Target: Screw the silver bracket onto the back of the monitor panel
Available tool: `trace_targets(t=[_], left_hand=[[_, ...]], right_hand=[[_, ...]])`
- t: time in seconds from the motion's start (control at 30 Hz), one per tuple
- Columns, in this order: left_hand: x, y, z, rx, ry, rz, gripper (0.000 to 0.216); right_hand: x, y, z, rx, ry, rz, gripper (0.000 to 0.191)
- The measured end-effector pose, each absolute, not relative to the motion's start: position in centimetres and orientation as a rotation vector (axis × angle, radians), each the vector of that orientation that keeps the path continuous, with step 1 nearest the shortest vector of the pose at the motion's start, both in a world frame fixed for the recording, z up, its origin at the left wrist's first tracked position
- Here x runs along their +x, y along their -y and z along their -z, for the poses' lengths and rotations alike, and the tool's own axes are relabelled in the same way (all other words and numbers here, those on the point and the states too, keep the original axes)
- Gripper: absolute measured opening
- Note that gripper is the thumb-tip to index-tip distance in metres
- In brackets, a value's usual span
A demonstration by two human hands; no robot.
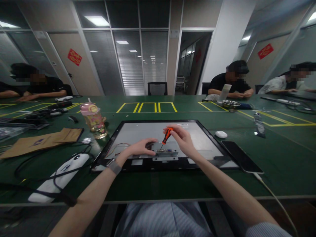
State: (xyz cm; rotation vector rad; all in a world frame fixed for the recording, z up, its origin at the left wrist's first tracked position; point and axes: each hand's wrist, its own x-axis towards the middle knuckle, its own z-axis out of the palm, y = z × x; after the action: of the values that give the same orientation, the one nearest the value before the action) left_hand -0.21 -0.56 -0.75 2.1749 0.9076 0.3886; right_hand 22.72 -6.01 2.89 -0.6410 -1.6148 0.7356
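A flat display panel [123, 135], with a black frame and grey back, lies in front of me on the green table. On its near part sits a metal bracket [165, 154] with connectors along it. My left hand [142, 147] grips the bracket's left end, thumb in front and fingers behind; a grey watch [114, 166] is on that wrist. In my right hand [182, 138] is an orange and black screwdriver [168, 135], tilted, its tip pointing down at the bracket. Whether the tip sits in a screw is too small to tell.
Left of the panel stand a pink-lidded cup [92, 118], a brown paper bag [41, 141] and a white power strip [61, 177] with black cables. To the right lie a white earbud case [221, 134] and a phone [240, 156] on a cable. Several people sit across the table.
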Motion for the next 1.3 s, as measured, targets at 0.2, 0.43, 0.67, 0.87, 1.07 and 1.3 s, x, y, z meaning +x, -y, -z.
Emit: trace_targets(t=[0.2,0.43,0.67,0.87,1.07,1.3], left_hand=[[-0.2,0.6,0.7,2.188,-0.910,-0.385,0.070],[-0.2,0.4,1.0,2.172,-0.904,-0.395,0.069],[-0.3,0.2,1.3,2.180,-0.911,-0.415,0.072],[-0.3,0.1,1.4,2.200,-0.884,-0.415,0.070],[-0.1,0.6,0.9,2.194,-0.886,-0.415,0.068],[0.0,0.8,0.6,2.180,-0.906,-0.406,0.069]], right_hand=[[22.2,6.9,-2.4,-0.750,1.603,-0.424,0.019],[22.1,7.2,-2.6,-0.701,1.705,-0.459,0.030],[22.3,6.9,-2.8,-0.717,1.670,-0.391,0.021],[22.3,7.5,-3.1,-0.675,1.792,-0.344,0.036],[22.1,7.8,-3.0,-0.753,1.670,-0.209,0.016],[22.8,7.4,-2.8,-0.737,1.590,-0.496,0.017]])
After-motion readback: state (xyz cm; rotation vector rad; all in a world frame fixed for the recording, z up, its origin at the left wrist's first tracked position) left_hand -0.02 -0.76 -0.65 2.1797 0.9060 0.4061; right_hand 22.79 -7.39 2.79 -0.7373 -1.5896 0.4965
